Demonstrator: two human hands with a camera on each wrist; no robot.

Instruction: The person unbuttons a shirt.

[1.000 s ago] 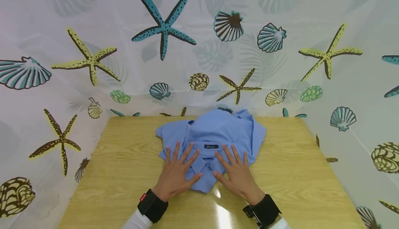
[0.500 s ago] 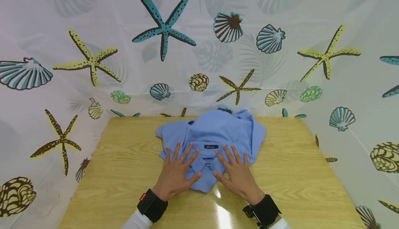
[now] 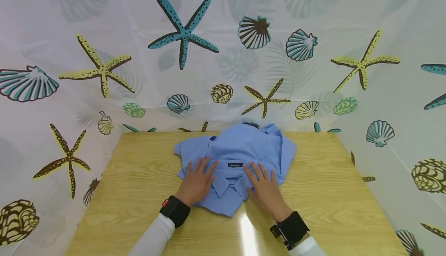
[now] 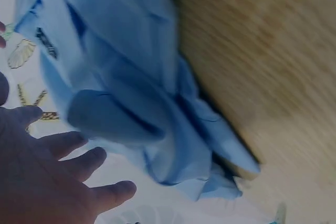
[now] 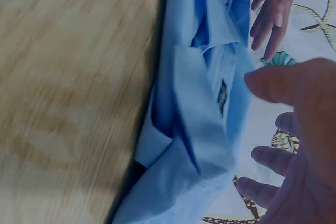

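A blue collared shirt [image 3: 240, 143] lies bunched on the wooden table, its collar toward me and a dark label [image 3: 235, 165] inside the neckband. Over the left part of the shirt is my left hand [image 3: 196, 183], fingers apart and slightly bent. My right hand [image 3: 266, 192] is over the right part, beside the collar. Both wrist views show the fingers spread and gripping nothing, with a gap between the left hand [image 4: 42, 166] and the cloth. Whether the right fingertips touch the fabric is hard to tell. Part of the shirt is hidden under the hands.
The wooden table [image 3: 324, 194] extends to both sides of the shirt. Behind and beside it hangs a white curtain [image 3: 209, 70] printed with starfish and shells, close to the shirt's far edge. Black bands [image 3: 175, 211] circle both wrists.
Both hands were spread flat and still in the earlier frames. Now their fingers have drawn closer together, the left thumb has moved in toward its fingers, and more of the collar shows.
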